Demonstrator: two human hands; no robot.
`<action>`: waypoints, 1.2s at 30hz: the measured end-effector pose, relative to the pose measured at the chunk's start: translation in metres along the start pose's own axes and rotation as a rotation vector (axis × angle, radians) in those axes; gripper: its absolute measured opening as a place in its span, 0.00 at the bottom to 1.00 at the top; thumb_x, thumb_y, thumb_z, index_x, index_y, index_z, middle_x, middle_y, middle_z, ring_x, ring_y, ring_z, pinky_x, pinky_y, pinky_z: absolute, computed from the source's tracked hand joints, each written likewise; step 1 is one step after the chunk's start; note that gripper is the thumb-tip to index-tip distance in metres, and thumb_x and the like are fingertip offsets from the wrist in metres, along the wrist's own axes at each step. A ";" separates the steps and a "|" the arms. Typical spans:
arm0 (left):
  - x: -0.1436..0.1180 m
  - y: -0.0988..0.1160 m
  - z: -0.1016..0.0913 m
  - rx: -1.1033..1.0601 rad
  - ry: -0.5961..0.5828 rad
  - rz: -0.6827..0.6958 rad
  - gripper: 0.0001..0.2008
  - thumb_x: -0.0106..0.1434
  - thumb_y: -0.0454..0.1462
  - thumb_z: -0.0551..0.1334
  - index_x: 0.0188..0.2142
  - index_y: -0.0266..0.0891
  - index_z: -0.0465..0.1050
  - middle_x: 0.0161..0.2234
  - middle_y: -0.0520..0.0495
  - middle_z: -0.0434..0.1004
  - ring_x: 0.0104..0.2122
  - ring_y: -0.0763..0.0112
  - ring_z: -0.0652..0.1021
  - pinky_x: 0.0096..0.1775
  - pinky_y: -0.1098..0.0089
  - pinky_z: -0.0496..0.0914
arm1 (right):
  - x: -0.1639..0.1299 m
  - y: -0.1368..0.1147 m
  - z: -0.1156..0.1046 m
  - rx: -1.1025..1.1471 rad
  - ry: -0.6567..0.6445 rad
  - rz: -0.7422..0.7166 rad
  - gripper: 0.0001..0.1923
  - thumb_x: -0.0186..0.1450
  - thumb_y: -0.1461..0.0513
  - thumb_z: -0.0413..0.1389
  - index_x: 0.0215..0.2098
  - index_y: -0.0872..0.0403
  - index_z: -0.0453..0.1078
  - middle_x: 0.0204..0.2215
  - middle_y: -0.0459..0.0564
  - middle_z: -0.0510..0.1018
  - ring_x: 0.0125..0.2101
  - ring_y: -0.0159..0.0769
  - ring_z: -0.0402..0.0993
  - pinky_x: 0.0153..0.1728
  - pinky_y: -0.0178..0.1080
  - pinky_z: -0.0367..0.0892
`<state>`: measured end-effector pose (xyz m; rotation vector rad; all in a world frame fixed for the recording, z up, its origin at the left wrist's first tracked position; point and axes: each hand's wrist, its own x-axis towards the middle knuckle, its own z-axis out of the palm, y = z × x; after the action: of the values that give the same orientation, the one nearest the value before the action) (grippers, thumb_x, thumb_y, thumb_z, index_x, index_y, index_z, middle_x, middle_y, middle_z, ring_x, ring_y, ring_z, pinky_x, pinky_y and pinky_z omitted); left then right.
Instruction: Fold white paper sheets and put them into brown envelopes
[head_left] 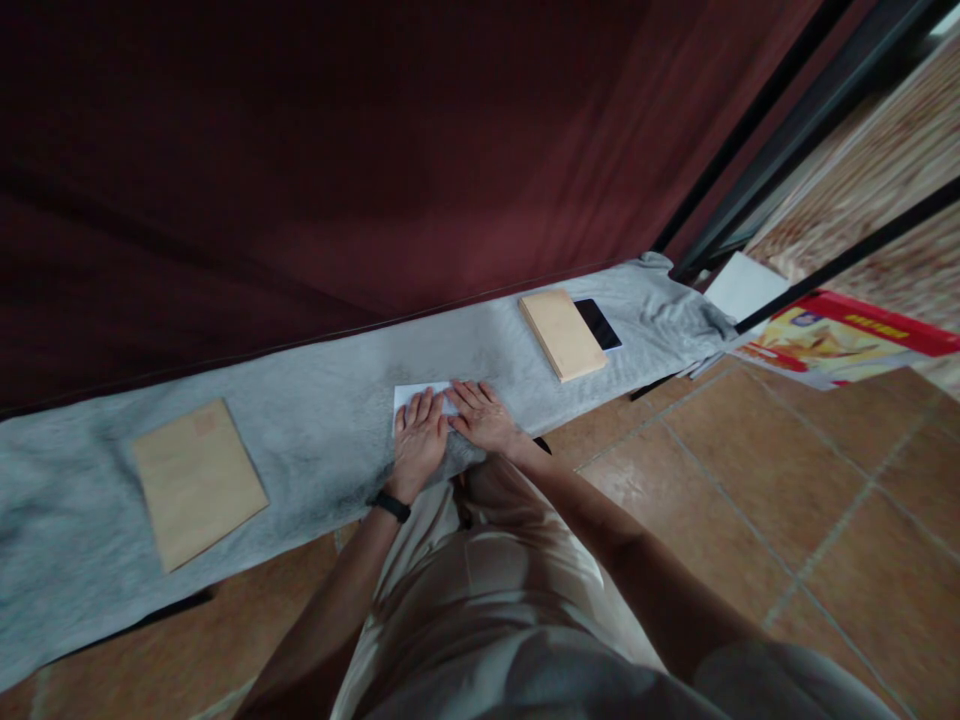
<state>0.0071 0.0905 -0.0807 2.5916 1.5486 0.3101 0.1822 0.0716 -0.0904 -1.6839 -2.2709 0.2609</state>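
A small sheet of white paper (409,392) lies on the grey cloth, partly covered by both hands. My left hand (421,432) rests flat on it with the fingers stretched out, and a black band circles that wrist. Beside it, my right hand (482,414) also lies flat, its fingers on the paper's right side and the cloth. The two hands nearly meet at the thumbs. To the right sits a stack of tan envelopes (564,335). A single tan envelope (199,480) lies apart on the left.
A grey cloth (315,430) covers the long narrow surface. A dark phone or tablet (598,324) lies by the envelope stack. Behind hangs a dark red curtain (337,180). Black metal poles (750,130) and a red and yellow printed box (832,335) are at right, above a tiled floor (712,500).
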 end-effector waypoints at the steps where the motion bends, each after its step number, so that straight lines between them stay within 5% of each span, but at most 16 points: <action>1: 0.004 0.002 0.001 -0.012 -0.011 -0.007 0.28 0.74 0.39 0.43 0.69 0.34 0.61 0.70 0.39 0.60 0.70 0.53 0.60 0.68 0.49 0.54 | 0.000 0.000 -0.001 0.006 -0.006 0.001 0.29 0.76 0.53 0.46 0.72 0.56 0.57 0.72 0.57 0.56 0.71 0.47 0.52 0.71 0.54 0.45; 10: 0.033 0.004 0.009 -0.050 -0.041 -0.001 0.30 0.75 0.44 0.42 0.71 0.33 0.57 0.71 0.39 0.57 0.72 0.56 0.54 0.70 0.50 0.50 | 0.001 -0.004 -0.005 0.045 -0.001 0.016 0.30 0.76 0.55 0.48 0.72 0.57 0.55 0.71 0.58 0.59 0.71 0.46 0.53 0.71 0.53 0.44; 30: 0.010 -0.031 0.004 -0.007 0.023 -0.179 0.31 0.74 0.43 0.42 0.72 0.31 0.53 0.72 0.37 0.55 0.72 0.52 0.55 0.70 0.46 0.48 | 0.001 -0.001 -0.001 0.042 -0.027 0.026 0.31 0.76 0.52 0.47 0.73 0.57 0.54 0.72 0.57 0.55 0.72 0.46 0.50 0.72 0.54 0.43; 36: 0.009 -0.020 -0.002 -0.057 0.137 -0.169 0.31 0.74 0.42 0.42 0.71 0.29 0.56 0.70 0.33 0.58 0.72 0.50 0.54 0.70 0.44 0.48 | 0.001 -0.002 -0.001 0.039 -0.011 0.024 0.31 0.76 0.51 0.47 0.72 0.56 0.54 0.72 0.56 0.56 0.71 0.46 0.51 0.72 0.53 0.42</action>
<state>-0.0068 0.1083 -0.0813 2.4228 1.7617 0.5157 0.1808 0.0715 -0.0885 -1.6950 -2.2395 0.3183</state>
